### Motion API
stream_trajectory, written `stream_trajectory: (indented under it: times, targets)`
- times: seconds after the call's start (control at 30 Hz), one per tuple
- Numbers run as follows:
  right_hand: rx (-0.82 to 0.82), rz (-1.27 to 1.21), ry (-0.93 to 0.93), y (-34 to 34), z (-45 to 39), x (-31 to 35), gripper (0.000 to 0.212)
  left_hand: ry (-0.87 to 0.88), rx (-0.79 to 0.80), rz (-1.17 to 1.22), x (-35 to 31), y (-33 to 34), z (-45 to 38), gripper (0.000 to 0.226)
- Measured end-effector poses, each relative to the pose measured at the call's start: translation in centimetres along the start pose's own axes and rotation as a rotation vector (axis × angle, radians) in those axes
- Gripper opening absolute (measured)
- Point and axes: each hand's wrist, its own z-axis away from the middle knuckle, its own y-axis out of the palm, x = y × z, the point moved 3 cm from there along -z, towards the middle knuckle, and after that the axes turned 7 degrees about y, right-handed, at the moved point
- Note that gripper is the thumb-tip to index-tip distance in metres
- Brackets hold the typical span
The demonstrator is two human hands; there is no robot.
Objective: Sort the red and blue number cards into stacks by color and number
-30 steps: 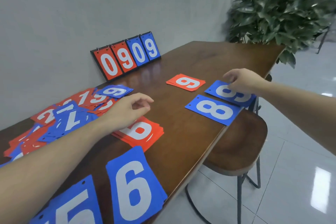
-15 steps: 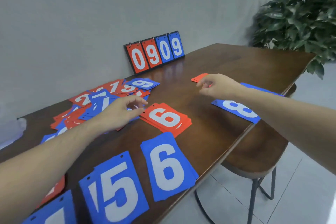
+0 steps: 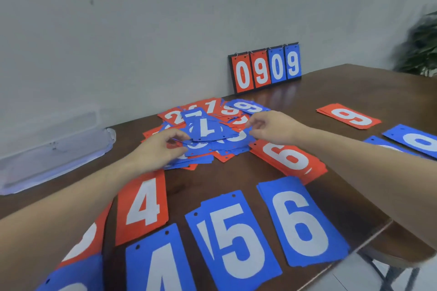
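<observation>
Clear plastic, a flat tray or lid [image 3: 54, 156], lies at the far left of the brown wooden table [image 3: 236, 177], against the grey wall [image 3: 142, 19]. Near the front edge, going rightward, sit the sorted stacks: a blue card [image 3: 71, 276] cut off by the frame with a red one [image 3: 87, 241] partly under the left forearm, then the red 4 stack [image 3: 143, 205] with the blue 4 stack [image 3: 158, 264] in front of it, the blue 5 stack [image 3: 234, 241], and the blue 6 stack [image 3: 300, 222]. Behind these, at mid-table, is the unsorted pile [image 3: 208, 130] of mixed red and blue number cards, a blue 7 card [image 3: 203, 127] lying on top. The left hand [image 3: 158, 151] is at the pile's near left edge, fingers curled, thumb and fingertips pinching the edge of a blue card in the heap; which number it is cannot be read. The right hand [image 3: 272, 127] reaches over the pile's right side, fingers bent and close to the thumb at the edge of the cards; whether it actually has hold of one I cannot tell. Just right of the pile and touching its edge lies the red 6 stack [image 3: 288, 158]. Against the wall behind stands a flip scoreboard [image 3: 266, 67] showing 0 9 in red and 0 9 in blue. Further right on the table lie the red 9 stack [image 3: 348, 116] and, at the frame edge, two blue stacks [image 3: 416, 142] partly hidden by the right forearm. A green plant [image 3: 421, 47] shows blurred at the far right, and a wooden stool [image 3: 399, 245] stands below the table edge
</observation>
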Motion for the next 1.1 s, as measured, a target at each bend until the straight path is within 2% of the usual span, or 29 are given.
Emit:
stream_trajectory:
  times: [0.2,0.37,0.5,0.6,0.7,0.83,0.9,1.03,1.1]
  targets:
    - [-0.012,-0.026,0.022,1.5,-3.1,0.4,0.019,-0.017,-0.052,-0.061,1.5,0.2,-2.2,0.032]
    - [-0.087,-0.055,0.045,1.4,-5.4,-1.0,0.02,0.053,0.033,-0.141,1.0,2.1,-5.3,0.055]
    - [-0.179,-0.088,0.094,0.9,-7.8,-3.1,0.038,0.06,0.127,-0.164,1.3,3.3,-7.1,0.062]
    - [-0.208,-0.07,0.167,0.8,-9.4,-4.6,0.051,0.051,0.177,-0.203,2.3,3.6,-7.3,0.058]
    - [-0.158,0.058,0.212,1.3,-10.8,-5.6,0.058,0.102,0.149,-0.218,2.6,3.4,-7.3,0.048]
    - [-0.029,0.253,0.264,2.1,-11.7,-5.7,0.051,0.186,0.21,-0.279,2.4,3.2,-7.0,0.04]
    - [-0.032,0.26,0.266,2.1,-11.6,-5.3,0.051,0.22,0.221,-0.316,2.1,2.9,-6.7,0.037]
    - [-0.061,0.164,0.261,1.9,-10.8,-5.0,0.035,0.3,0.156,-0.411,2.2,2.2,-6.2,0.037]
    - [-0.079,0.187,0.26,1.8,-10.4,-5.0,0.031,0.42,0.067,-0.491,2.4,1.8,-5.8,0.041]
